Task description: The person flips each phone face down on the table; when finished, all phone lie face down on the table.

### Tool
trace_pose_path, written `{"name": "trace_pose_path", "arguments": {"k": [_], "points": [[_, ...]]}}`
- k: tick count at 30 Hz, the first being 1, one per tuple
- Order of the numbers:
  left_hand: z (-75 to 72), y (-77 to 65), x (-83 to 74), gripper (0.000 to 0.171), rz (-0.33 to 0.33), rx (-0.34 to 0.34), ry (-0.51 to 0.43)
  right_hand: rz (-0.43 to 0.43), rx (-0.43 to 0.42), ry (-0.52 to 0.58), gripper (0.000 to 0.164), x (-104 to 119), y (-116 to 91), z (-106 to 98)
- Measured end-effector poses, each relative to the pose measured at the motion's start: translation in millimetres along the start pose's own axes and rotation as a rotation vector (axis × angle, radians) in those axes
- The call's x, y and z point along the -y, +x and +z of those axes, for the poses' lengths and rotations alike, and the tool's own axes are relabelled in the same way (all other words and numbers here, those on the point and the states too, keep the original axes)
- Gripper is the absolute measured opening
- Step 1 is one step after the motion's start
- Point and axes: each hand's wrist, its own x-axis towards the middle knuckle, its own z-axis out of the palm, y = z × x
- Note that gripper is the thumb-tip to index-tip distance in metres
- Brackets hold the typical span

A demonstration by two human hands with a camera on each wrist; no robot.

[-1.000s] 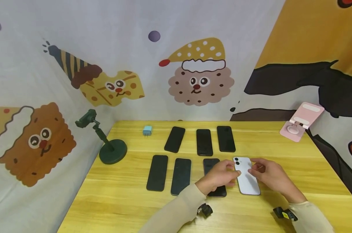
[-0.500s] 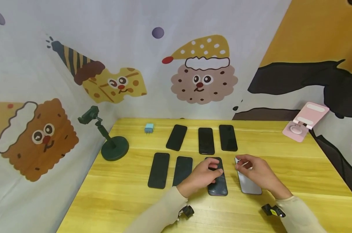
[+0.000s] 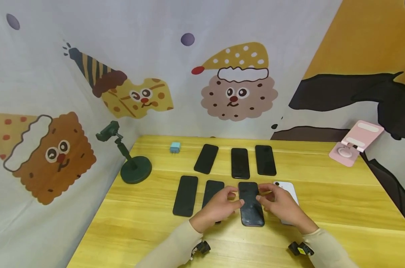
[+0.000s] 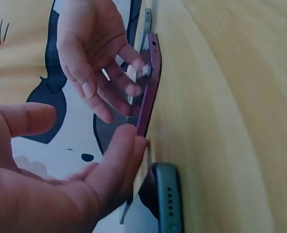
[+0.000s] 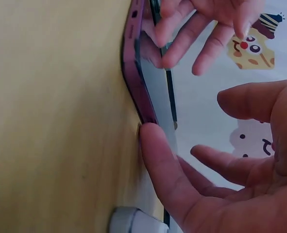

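Purple-edged and dark-screened, the phone (image 3: 251,206) lies on the counter (image 3: 122,227) between the left hand (image 3: 219,205) and right hand (image 3: 280,203), whose loosely parted fingers flank it without gripping, so one uneven nudge could skew it toward the white phone (image 3: 290,189).

Before me: one light-blue charger plug (image 3: 174,147); left of the plug, one dark green stand (image 3: 136,169); far right of it, one pink stand (image 3: 363,134); behind it, cartoon-printed white cloth (image 3: 148,44).
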Motion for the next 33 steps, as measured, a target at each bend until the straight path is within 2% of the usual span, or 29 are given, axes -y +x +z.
{"name": "trace_pose_path", "arguments": {"k": [6, 13, 25, 33], "points": [[0.5, 7.8, 4.7, 0.063, 0.005, 0.045, -0.132, 0.062, 0.006, 0.058, 0.059, -2, -2, 8], [4.5, 9.6, 8.6, 0.066, 0.012, 0.046, -0.205, 0.096, 0.028, 0.126, 0.060, -1, -8, 12], [4.9, 13.0, 2.6, 0.077, 0.012, -0.029, -0.307, 0.054, 0.009, 0.173, 0.059, 2, -6, 15], [9.4, 12.9, 3.1, 0.077, 0.026, -0.082, -0.320, 0.068, 0.008, 0.222, 0.056, 0, -5, 18]]}}
